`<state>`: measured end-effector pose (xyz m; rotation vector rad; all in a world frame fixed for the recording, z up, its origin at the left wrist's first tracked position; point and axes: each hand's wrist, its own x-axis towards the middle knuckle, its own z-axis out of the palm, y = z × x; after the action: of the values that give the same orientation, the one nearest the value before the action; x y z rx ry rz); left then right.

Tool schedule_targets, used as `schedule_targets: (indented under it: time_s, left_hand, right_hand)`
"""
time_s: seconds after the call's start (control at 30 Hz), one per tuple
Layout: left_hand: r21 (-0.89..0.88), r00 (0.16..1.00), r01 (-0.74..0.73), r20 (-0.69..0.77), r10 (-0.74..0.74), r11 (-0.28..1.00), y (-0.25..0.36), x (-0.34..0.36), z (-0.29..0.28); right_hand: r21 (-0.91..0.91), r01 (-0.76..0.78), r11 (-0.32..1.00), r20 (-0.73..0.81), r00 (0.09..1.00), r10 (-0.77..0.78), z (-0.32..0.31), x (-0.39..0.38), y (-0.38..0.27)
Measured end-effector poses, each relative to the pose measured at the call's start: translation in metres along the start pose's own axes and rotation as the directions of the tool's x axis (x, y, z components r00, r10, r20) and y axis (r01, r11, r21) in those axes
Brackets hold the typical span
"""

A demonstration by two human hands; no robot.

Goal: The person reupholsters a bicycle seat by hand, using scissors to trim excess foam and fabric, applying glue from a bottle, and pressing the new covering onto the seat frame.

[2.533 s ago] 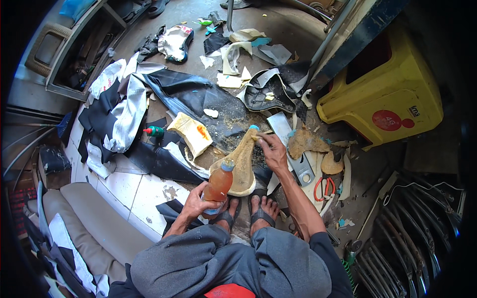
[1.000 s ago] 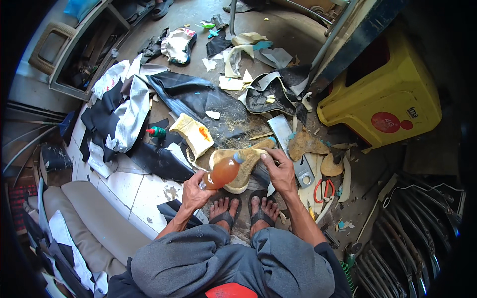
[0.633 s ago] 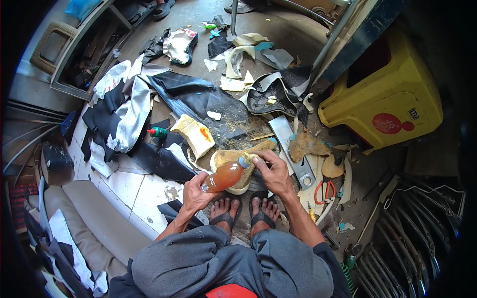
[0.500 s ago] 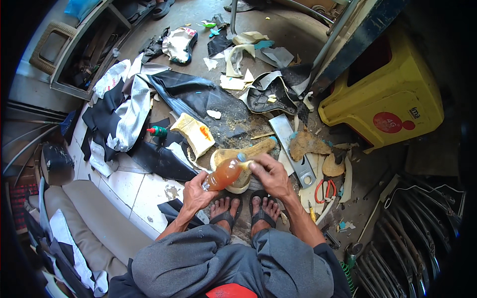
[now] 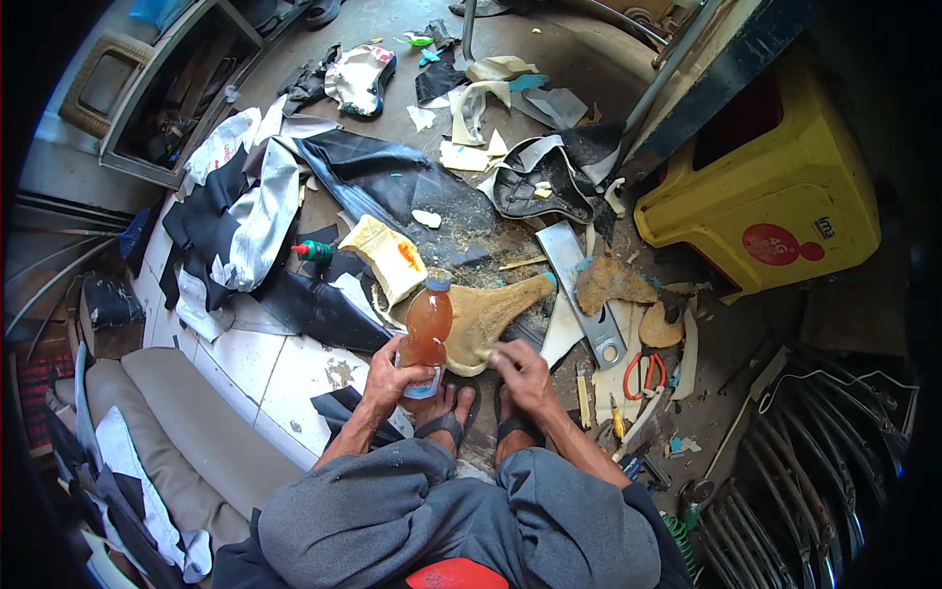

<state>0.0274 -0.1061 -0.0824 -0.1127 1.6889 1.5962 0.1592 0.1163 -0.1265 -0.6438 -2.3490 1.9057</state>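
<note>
Clock positions are from the saddle-shaped pad [image 5: 491, 312], which is on the floor just past the sandalled feet. Pad: tan, coarse fibrous-looking face, pale rim at the broad rounded end near 6, tapering to a narrow nose between 1 and 2, bright blue tip.

Left hand [image 5: 394, 378] at 8: grip wrapped round lower part of a waisted clear bottle [image 5: 428, 329]. Bottle near upright, orange-brown liquid, bluish cap, label low down. It overlaps the pad's left side in view; can't tell if they touch.

Right hand [image 5: 523, 376] at 5: grip pinched on a small yellowish bit [image 5: 484, 354], right by the pad's rim; contact unclear.

Around: stained cream foam block [image 5: 383, 257] at 10, slotted metal plate [image 5: 581, 285] between 2 and 3, red-handled tool [image 5: 645, 376] at 4.
</note>
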Motion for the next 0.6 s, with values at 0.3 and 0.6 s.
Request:
schedule_targets:
  time_s: [0.3, 0.6]
  left_hand:
    - [0.026, 1.000, -0.018, -0.010, 0.019, 0.999, 0.000, 0.001, 0.002]
    - [0.032, 0.999, -0.049, -0.009, 0.050, 0.998, -0.003, 0.000, 0.004]
  right_hand:
    - [0.056, 0.035, 0.998, 0.069, 0.997, -0.039, 0.005, 0.011, 0.003]
    - [-0.313, 0.265, 0.912, -0.095, 0.947, -0.307, 0.007, 0.045, 0.016]
